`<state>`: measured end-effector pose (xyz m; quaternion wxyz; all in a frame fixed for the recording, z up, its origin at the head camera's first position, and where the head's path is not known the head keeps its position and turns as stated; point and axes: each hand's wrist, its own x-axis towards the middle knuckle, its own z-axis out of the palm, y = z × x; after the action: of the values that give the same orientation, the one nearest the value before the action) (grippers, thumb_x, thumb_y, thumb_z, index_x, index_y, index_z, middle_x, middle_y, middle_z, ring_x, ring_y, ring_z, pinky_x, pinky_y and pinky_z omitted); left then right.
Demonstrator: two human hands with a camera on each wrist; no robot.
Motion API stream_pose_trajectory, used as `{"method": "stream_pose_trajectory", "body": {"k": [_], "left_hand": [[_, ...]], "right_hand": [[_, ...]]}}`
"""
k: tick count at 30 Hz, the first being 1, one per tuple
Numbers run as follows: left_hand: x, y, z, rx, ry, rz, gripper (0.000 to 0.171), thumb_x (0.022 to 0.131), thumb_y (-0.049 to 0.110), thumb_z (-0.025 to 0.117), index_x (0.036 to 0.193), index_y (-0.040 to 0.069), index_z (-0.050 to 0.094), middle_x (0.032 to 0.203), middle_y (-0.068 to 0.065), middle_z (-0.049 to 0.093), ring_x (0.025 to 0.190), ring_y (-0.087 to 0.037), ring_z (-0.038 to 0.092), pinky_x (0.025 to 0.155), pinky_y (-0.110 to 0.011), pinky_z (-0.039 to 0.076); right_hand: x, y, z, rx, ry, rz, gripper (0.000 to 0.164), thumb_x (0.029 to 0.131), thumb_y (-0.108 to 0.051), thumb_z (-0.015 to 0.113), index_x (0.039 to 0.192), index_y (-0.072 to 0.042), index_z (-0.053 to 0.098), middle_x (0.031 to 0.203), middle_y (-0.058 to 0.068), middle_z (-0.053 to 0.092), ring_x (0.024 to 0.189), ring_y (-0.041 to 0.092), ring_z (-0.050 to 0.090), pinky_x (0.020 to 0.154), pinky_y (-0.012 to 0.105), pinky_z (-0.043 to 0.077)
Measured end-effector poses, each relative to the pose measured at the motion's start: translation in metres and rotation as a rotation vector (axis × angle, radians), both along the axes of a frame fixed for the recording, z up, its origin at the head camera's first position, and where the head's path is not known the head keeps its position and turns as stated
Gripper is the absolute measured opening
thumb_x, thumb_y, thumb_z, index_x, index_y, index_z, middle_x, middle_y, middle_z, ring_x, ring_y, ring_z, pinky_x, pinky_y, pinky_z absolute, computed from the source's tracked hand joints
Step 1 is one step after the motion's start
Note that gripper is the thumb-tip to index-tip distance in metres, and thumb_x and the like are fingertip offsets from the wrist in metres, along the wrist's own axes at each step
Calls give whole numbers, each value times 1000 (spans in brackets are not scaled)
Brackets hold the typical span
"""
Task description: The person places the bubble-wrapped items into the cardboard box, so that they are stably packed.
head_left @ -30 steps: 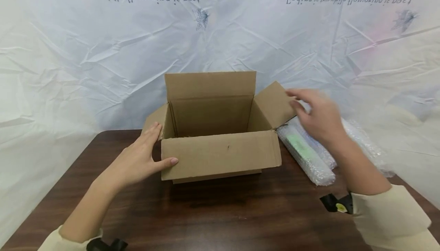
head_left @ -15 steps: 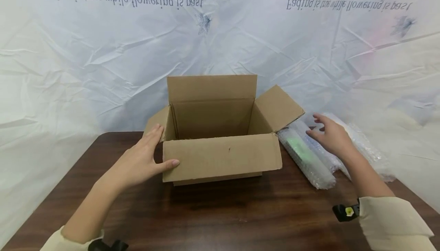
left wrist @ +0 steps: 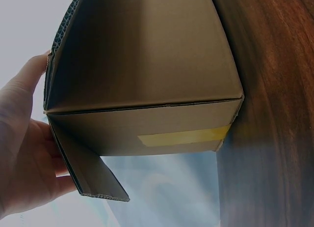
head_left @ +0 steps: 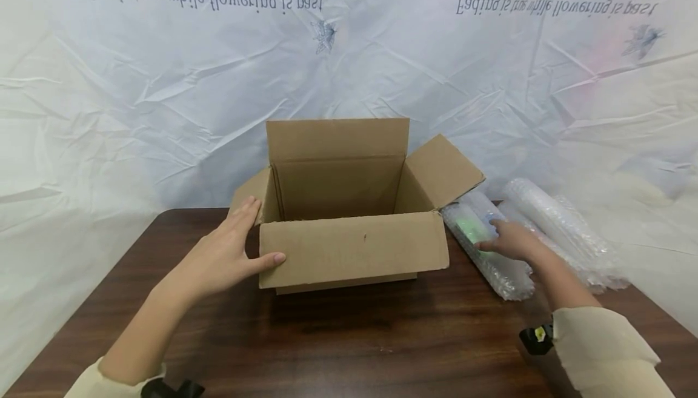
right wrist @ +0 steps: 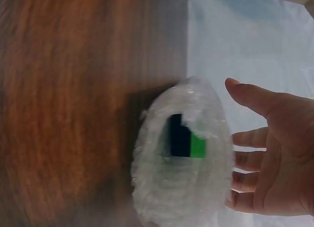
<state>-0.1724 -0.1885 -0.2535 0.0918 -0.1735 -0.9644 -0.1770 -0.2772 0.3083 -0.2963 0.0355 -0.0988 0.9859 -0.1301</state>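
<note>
Resting against an open cardboard box [head_left: 340,187], the left hand [head_left: 223,252] lies unclenched, fingers extended along the left flap [head_left: 251,189] and thumb on the folded-down front flap [head_left: 354,249]. The box stands on the dark wooden worktop [head_left: 349,337], rear flap [head_left: 338,139] raised, right flap [head_left: 444,169] splayed outward. Yellow tape [left wrist: 186,137] marks one wall in the left wrist view. The right hand [head_left: 515,242], thumb and fingers parted, grasps nothing; it is at a bubble-wrapped package [head_left: 507,280] with a green patch [head_left: 467,232], right of the box; fingertip contact cannot be determined. Farther right lie other bubble-wrapped rolls [head_left: 564,216]. Behind hangs a creased white sheet [head_left: 382,65].
</note>
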Motion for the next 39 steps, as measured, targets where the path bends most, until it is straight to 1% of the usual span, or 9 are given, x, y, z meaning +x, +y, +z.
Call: {"method": "stream_pose_trajectory", "body": {"k": [5,11,17,22,25,27,30,33,39], "left_hand": [[-1,0,-1,0,7,-5,107,78,72,49,147,0,9,152,-16,9,138,-33,12,102,-57,23],[-2,0,-2,4,5,-4,108,77,72,49,147,0,9,152,-16,9,138,-32,12,102,-57,23],[-3,1,-2,2,-2,-3,110,76,74,48,147,0,9,152,-16,10,137,-33,12,101,-58,23],[-2,0,-1,4,-4,-4,110,76,74,48,147,0,9,152,-17,10,137,-34,13,102,-58,23],[-1,0,-1,8,-5,-6,109,77,73,49,148,1,9,152,-17,10,137,-34,13,102,-57,23],[-2,0,0,10,-8,-10,109,77,73,49,148,1,9,152,-17,9,137,-34,12,102,-57,22],[-2,0,0,7,-11,-10,108,77,73,48,148,2,8,152,-16,9,137,-34,12,102,-57,22],[-2,-1,0,4,-10,-9,108,77,74,48,148,2,8,153,-15,9,137,-33,12,102,-57,22],[-2,-2,0,5,-12,-7,109,76,74,48,148,2,8,153,-15,8,137,-34,12,102,-57,22]], "right_hand": [[-2,-4,-5,48,-7,-4,86,80,-41,67,128,23,33,123,41,41,109,56,41,85,60,38],[-3,-7,-7,29,-4,16,82,79,-33,70,124,25,35,121,42,42,109,56,42,87,59,38],[-1,-5,-8,8,15,-21,80,78,-33,70,125,23,35,119,41,45,106,55,45,83,58,41],[0,-2,-2,-40,73,-36,82,79,-32,69,129,22,32,118,42,44,102,55,47,79,58,43],[2,-1,7,-82,110,-37,81,81,-30,68,130,22,30,119,44,42,104,56,45,79,59,42],[4,1,14,-88,141,-39,81,82,-30,67,131,22,28,120,45,40,104,56,44,80,60,41],[9,3,30,-90,183,-53,82,82,-31,67,133,19,28,120,45,39,105,57,42,81,62,39],[15,3,47,-58,231,-75,83,81,-34,67,134,17,29,120,42,42,105,56,42,81,63,37],[28,1,80,-112,350,-96,81,85,-35,65,138,12,26,125,41,38,107,57,39,82,66,34]]}}
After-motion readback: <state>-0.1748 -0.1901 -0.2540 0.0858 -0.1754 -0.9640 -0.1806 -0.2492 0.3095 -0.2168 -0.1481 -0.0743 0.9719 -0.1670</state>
